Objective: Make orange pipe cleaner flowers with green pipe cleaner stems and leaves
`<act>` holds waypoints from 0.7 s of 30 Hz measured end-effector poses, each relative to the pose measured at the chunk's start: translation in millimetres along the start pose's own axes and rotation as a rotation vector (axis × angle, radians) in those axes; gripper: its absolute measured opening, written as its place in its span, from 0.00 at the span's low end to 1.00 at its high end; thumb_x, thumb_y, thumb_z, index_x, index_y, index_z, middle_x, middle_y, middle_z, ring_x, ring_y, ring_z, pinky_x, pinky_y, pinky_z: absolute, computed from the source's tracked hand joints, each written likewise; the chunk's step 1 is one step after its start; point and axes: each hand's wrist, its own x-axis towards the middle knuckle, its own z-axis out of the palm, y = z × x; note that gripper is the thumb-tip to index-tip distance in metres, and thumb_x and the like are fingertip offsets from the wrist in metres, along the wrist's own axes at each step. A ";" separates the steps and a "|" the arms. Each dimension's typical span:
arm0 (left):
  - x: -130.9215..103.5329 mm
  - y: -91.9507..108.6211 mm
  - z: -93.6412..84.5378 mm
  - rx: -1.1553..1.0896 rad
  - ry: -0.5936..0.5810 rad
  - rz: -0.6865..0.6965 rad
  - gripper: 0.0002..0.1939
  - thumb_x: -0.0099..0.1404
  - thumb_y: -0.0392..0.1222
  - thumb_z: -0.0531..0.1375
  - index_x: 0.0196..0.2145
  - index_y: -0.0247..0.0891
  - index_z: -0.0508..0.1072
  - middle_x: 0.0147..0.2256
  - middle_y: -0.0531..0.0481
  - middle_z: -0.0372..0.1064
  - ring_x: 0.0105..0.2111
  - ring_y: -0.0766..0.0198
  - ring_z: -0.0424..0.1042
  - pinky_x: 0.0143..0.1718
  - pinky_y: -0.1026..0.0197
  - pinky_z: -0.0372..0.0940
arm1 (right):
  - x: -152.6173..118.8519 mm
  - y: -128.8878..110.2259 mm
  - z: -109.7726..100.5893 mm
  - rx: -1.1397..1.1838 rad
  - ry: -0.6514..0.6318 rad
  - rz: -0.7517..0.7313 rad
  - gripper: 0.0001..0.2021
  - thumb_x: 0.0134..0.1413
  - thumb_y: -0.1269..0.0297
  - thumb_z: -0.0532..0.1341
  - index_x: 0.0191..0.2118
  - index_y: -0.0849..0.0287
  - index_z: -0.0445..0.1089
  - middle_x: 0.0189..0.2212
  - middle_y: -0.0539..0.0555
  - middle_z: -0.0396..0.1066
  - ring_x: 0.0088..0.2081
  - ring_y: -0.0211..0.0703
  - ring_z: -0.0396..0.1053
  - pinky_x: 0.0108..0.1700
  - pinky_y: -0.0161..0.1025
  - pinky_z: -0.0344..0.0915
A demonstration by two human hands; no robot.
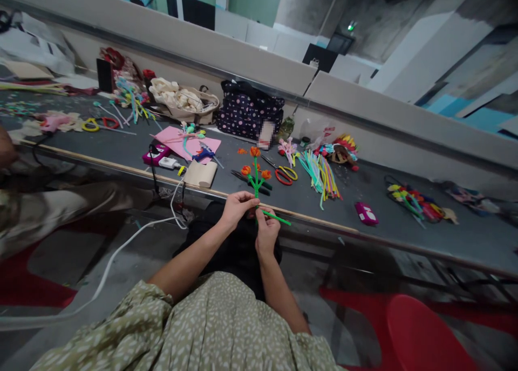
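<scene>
Both my hands meet in front of the table's edge around a pipe-cleaner flower [256,183] with a green stem and several orange blooms. My left hand [238,209] pinches the stem just below where it branches. Lower on the stem, my right hand [267,230] is closed, its thumb and finger by a loose green pipe cleaner [277,216] that sticks out to the right. Behind the flower lie dark-handled pliers [265,187] and scissors [286,175] with red and yellow handles. The lower stem is partly hidden by my fingers.
On the table [226,155] are a blue glue gun [203,153], pink paper [170,136], a wooden block [201,174], pipe cleaners [324,171] in a bundle and a magenta box [366,213]. A dark patterned bag [249,112] stands behind. A white cable [121,242] hangs at left, near another person's leg [73,211].
</scene>
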 end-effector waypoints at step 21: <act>2.6 8.9 -5.0 -0.058 -0.158 -0.079 0.16 0.45 0.46 0.69 0.25 0.32 0.71 0.21 0.52 0.67 0.18 0.72 0.63 0.17 0.69 0.59 | 8.8 -17.0 -6.4 0.350 -0.180 0.396 0.09 0.42 0.62 0.67 0.28 0.61 0.69 0.20 0.48 0.72 0.20 0.34 0.68 0.29 0.35 0.70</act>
